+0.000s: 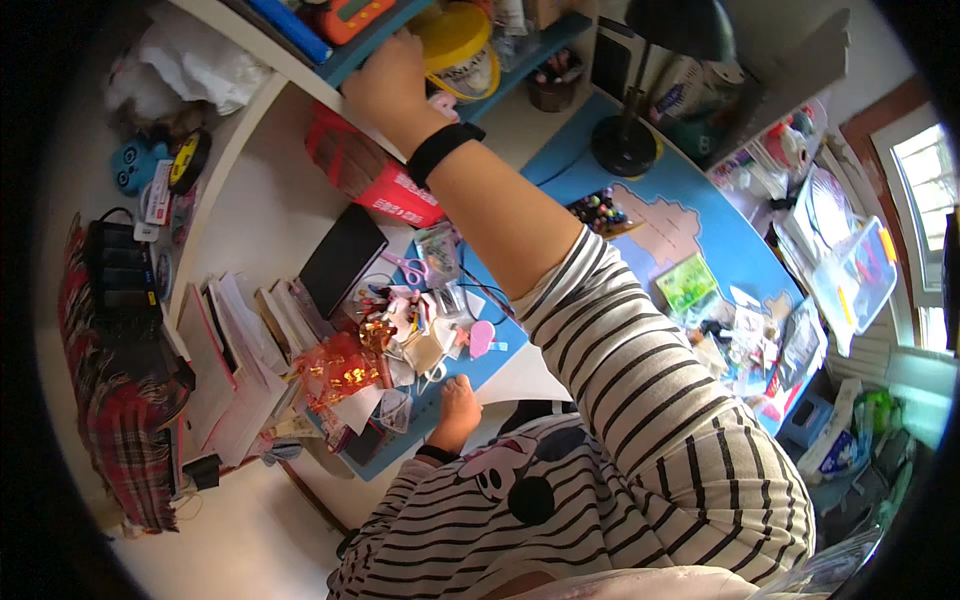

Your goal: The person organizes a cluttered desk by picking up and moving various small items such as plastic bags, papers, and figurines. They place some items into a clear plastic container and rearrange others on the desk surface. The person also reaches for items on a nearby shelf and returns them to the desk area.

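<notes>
My right hand (390, 82) reaches up to the blue shelf (525, 64), beside a bucket with a yellow lid (469, 52); its fingertips are partly hidden, and whether they grip anything does not show. Down at the near edge of the blue desk mat, my left hand (459, 405) rests with curled fingers, close to a white loop and a clear plastic piece (395, 410). Small items lie heaped past it, among them a pink oval object (481, 339), pink-handled scissors (411, 268) and red mesh fabric with gold print (341, 371).
A black desk lamp (626, 146) stands at the back. Upright books and papers (240, 360) line the left side. On the right are a green box (686, 283), piled small packets (750, 330) and a clear plastic bin (862, 274). A red bag (390, 191) sits under the shelf.
</notes>
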Demonstrator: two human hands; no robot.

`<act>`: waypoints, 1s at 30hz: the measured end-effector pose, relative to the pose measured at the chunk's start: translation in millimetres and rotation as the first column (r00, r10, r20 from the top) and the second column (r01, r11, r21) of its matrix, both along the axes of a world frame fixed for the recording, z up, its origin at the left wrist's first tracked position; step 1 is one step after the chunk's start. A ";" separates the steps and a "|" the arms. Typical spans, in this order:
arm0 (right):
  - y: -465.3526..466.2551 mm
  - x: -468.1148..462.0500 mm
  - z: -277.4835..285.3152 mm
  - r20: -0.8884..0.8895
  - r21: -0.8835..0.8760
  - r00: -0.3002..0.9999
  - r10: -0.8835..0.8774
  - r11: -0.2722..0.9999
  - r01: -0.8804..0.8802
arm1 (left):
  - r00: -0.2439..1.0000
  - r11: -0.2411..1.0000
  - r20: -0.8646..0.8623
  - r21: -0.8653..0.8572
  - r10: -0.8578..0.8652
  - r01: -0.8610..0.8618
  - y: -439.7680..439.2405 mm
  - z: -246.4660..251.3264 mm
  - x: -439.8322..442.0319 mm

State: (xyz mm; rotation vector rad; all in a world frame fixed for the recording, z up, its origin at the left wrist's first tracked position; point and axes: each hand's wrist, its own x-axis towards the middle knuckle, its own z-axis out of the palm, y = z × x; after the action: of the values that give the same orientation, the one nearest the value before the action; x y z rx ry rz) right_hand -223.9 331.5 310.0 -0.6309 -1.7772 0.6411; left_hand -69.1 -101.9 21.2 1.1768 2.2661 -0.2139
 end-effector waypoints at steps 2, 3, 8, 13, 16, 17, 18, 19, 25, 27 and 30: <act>-17.6 15.4 11.8 -0.141 -0.236 0.990 -0.011 0.971 -0.023 | 1.000 1.000 -0.013 0.005 -0.011 0.011 0.7 -0.8 -0.9; -26.4 29.2 13.7 -0.194 -0.214 0.981 0.004 0.976 -0.047 | 1.000 1.000 -0.011 0.003 -0.013 0.013 1.3 -1.4 -1.9; -63.9 141.9 -1.8 -0.225 -0.185 0.943 0.245 0.939 -0.288 | 1.000 0.998 0.022 0.070 -0.010 0.008 -0.1 0.7 -5.3; -75.7 279.1 -19.8 -0.343 -0.596 0.901 0.266 0.680 -0.428 | 0.996 0.982 0.008 0.170 -0.088 0.085 -6.1 -2.8 -8.6; -66.3 332.8 -39.2 -0.334 -0.714 0.938 0.092 0.625 -0.316 | 0.993 0.980 -0.044 0.164 -0.108 0.114 -8.6 -12.5 -9.6; -65.5 345.6 -52.5 -0.302 -0.724 0.953 0.033 0.642 -0.252 | 0.991 0.976 -0.064 0.177 -0.117 0.127 -11.2 -15.0 -8.5; -63.7 354.5 -69.7 -0.239 -0.790 0.966 -0.093 0.598 -0.138 | 0.993 0.982 -0.052 0.150 -0.105 0.112 -11.5 -17.9 -8.3; -62.6 360.8 -89.8 -0.202 -0.823 0.963 -0.179 0.563 -0.068 | 0.993 0.982 -0.064 0.151 -0.100 0.109 -11.9 -20.4 -7.4; -74.2 328.9 -215.7 0.318 -0.844 0.934 -0.161 0.401 0.356 | 0.999 0.993 -0.005 0.112 -0.032 0.032 -9.9 -18.6 -6.4; -71.3 303.2 -240.3 0.504 -0.616 0.832 -0.231 0.578 0.534 | 0.999 0.996 0.037 0.085 0.005 -0.008 -9.0 -12.8 -6.4; -62.6 284.6 -258.6 0.555 -0.539 0.793 -0.250 0.618 0.572 | 0.998 0.998 0.047 0.051 0.038 -0.041 -5.5 -5.7 -5.4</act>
State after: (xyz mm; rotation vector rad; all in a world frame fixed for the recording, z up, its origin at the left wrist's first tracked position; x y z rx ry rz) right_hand 60.7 268.8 51.5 -1.7932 -1.6387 0.8732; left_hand -74.5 -107.4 15.6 1.1505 2.2650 -0.1122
